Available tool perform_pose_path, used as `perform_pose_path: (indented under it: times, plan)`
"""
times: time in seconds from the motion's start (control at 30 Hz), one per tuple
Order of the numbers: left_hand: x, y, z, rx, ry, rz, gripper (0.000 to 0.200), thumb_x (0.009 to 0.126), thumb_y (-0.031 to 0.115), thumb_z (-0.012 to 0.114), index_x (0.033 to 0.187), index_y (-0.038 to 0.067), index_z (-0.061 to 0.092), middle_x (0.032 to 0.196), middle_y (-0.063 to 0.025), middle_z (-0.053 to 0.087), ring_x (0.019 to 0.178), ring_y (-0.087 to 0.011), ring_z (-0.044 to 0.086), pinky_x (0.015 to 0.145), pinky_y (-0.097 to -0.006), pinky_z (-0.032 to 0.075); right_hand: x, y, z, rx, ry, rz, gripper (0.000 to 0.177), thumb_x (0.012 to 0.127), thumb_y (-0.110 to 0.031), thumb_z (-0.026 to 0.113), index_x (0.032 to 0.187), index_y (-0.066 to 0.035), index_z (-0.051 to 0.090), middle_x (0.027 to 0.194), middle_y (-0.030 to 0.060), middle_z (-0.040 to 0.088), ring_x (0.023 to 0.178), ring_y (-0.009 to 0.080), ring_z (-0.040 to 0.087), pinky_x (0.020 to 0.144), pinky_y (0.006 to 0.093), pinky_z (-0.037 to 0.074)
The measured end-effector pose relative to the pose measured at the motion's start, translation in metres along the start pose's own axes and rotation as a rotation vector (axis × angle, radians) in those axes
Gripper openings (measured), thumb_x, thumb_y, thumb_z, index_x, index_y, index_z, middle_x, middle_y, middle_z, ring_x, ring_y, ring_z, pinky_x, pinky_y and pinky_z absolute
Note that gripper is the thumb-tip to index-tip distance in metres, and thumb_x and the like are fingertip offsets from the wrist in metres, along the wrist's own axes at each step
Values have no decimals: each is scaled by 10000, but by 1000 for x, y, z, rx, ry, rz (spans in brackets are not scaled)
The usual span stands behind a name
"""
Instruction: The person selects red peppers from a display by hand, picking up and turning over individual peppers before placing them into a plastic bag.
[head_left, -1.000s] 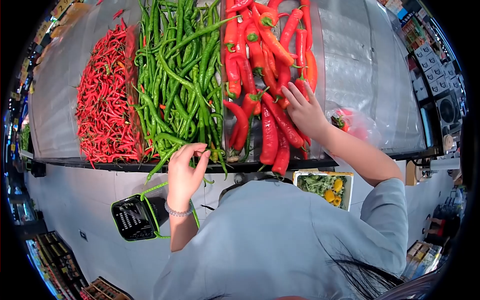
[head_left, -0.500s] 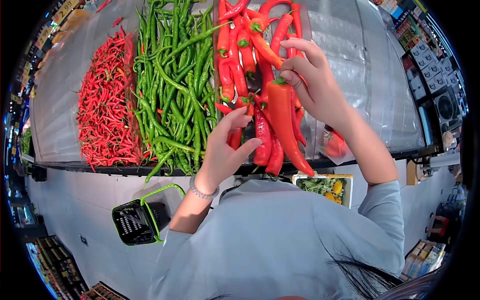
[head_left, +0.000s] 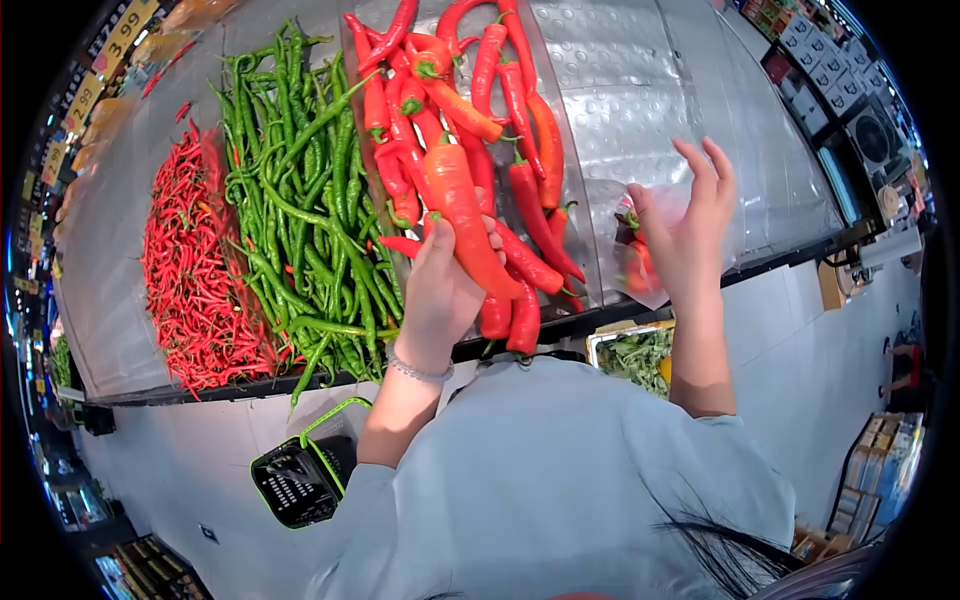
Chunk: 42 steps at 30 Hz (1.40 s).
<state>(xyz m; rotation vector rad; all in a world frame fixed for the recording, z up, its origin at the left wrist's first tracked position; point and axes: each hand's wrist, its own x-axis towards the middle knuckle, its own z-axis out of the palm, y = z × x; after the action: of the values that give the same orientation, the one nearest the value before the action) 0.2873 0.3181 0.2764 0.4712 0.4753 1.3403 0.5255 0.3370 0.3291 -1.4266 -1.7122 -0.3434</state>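
Note:
A large red pepper point(head_left: 462, 212) with a green stem lies across my left hand point(head_left: 440, 300), its tip pointing down to the right. The thumb presses on the near side and the fingers wrap behind it, over the loose red peppers point(head_left: 540, 215) on the display. My right hand point(head_left: 692, 235) is empty with its fingers apart, just right of the red peppers. Beside and partly behind it sits a clear plastic bag point(head_left: 650, 290) with something red and some green inside; its contents are partly hidden.
Long green peppers point(head_left: 300, 180) and small red chilies point(head_left: 195, 270) fill the sections to the left. The display's dark front edge point(head_left: 170, 395) runs before me. On the floor are a black basket with green trim point(head_left: 297, 485) and a box of greens point(head_left: 635, 355).
The large red pepper has passed from my right hand to my left. My right hand has moved right, to the plastic bag, and opened. The view has turned slightly.

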Motion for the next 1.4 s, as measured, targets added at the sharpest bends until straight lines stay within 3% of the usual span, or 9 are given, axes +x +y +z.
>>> perform_pose_path:
  times: [0.13,0.3,0.57,0.73,0.9,1.0,1.13,1.3,1.4]
  plan:
    - [10,-10,20,36,-159,-14,399,933,144,551,1294,45,413,1167,-105,537,1181,-270,493,987,-430,428,-28,42,-25,-295,-258,362,706,748,-229,733,1356,-117,391,1120,169,543,1012,324,555,888,448,427]
    - [49,-66,46,133,-240,-9,313,820,-82,603,1096,37,512,1040,-82,595,1129,-244,546,956,-377,461,-46,63,-37,256,-354,628,519,883,-53,548,1380,-68,398,742,82,520,626,125,469,617,244,413]
    - [96,-146,74,-20,5,-22,138,893,60,592,1027,51,562,1047,-82,573,1059,-214,552,932,-369,461,-51,72,-29,644,-207,446,394,936,-48,480,1327,-22,437,698,-26,439,648,47,386,621,187,362]
    - [71,-174,82,-336,0,-616,333,962,313,492,1192,71,496,1166,-83,551,1109,-180,532,938,-329,452,-46,82,-20,687,-183,349,265,932,-19,466,1182,1,551,879,39,600,727,58,491,682,197,407]
    - [80,-222,62,95,-331,-679,400,970,344,409,1218,56,533,1173,-89,583,1092,-196,548,950,-337,424,-40,86,-11,788,-268,209,193,951,-18,447,1082,17,584,832,26,545,716,85,489,667,209,400]
    - [101,-246,32,936,-510,-489,491,961,419,367,1020,11,635,1008,-136,635,1009,-235,585,902,-347,425,-38,100,-4,831,-184,145,177,957,-25,448,1068,13,581,824,32,543,711,95,490,667,216,405]
    - [80,-164,61,1427,-497,-418,696,939,575,296,924,-21,656,938,-195,648,927,-310,609,842,-381,440,-47,121,7,852,213,167,177,975,-65,435,1076,7,560,861,55,550,772,107,500,710,232,413]
    - [62,-144,47,1956,-695,135,214,789,278,659,788,65,634,722,-121,614,744,-321,613,680,-426,468,-30,141,16,851,149,267,174,976,-73,431,1081,0,550,877,58,555,815,112,518,765,242,423]
    - [63,-90,69,1901,-451,212,155,784,224,663,776,73,632,660,-83,611,710,-266,620,622,-394,470,-21,149,19,834,-1,293,179,970,-72,444,1100,-3,547,937,73,567,876,115,534,812,240,421]
